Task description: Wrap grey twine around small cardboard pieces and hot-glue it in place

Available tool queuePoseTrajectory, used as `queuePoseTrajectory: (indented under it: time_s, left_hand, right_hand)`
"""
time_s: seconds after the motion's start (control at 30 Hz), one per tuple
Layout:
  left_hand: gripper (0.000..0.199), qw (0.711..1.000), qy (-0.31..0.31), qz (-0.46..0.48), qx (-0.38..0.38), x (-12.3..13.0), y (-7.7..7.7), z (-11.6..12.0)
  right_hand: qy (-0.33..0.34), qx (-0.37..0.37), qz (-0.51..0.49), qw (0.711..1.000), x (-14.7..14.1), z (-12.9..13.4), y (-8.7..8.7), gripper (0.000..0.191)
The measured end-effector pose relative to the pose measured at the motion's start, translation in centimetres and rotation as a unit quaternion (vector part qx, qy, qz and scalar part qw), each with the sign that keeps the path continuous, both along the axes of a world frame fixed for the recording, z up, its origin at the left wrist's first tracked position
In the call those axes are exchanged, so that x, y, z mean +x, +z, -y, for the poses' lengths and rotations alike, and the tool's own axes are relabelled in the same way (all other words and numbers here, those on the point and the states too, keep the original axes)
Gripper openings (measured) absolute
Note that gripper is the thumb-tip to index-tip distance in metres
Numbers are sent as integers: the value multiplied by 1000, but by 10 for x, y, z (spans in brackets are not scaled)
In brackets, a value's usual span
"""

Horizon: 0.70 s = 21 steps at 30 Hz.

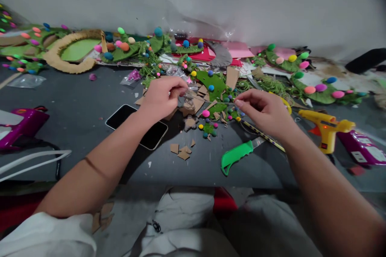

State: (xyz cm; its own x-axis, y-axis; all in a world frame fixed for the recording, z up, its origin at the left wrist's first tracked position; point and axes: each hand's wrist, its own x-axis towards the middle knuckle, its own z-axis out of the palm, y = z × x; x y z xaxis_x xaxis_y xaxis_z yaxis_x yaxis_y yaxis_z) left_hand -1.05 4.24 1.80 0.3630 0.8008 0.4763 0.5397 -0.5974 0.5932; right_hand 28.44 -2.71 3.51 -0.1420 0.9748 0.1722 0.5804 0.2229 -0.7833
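Observation:
My left hand (164, 94) is raised over the middle of the dark table, its thumb and fingers pinched on a thin strand. The strand stretches across to my right hand (265, 110), whose thumb and forefinger close on its other end. Below the strand lie cardboard scraps (197, 104) and green felt pieces (214, 86) dotted with coloured pompoms. A small green felt piece with pompoms (208, 128) rests nearer the front. Under my left forearm is a phone (153, 134) with a dark screen.
A green cutter (237, 156) with its blade out and a striped pencil (265, 136) lie near my right hand. Further right is a yellow glue gun (327, 128). A curved tan piece (57, 54) and decorated green felt line the back. A purple device (24, 128) stands left.

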Motion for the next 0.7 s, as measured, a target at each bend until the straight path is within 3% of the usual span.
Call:
queuePoseTrajectory:
  time_s: [0.2,0.47,0.57,0.7]
  left_hand:
    - [19,999,33,-6,-20,-6,0,-3]
    - [23,994,93,-57,2,-15,1,-10]
    - [24,987,143,-70,-3,-34,4,-19]
    - [19,970,237,-52,-16,-84,3,-46]
  right_hand:
    - [-82,36,124,988,22,-6,5,16]
    - [-247,86,138,955,77,-15,10,22]
    - [-284,93,155,942,90,-16,9,21]
    - [-312,101,182,927,101,-16,6,26]
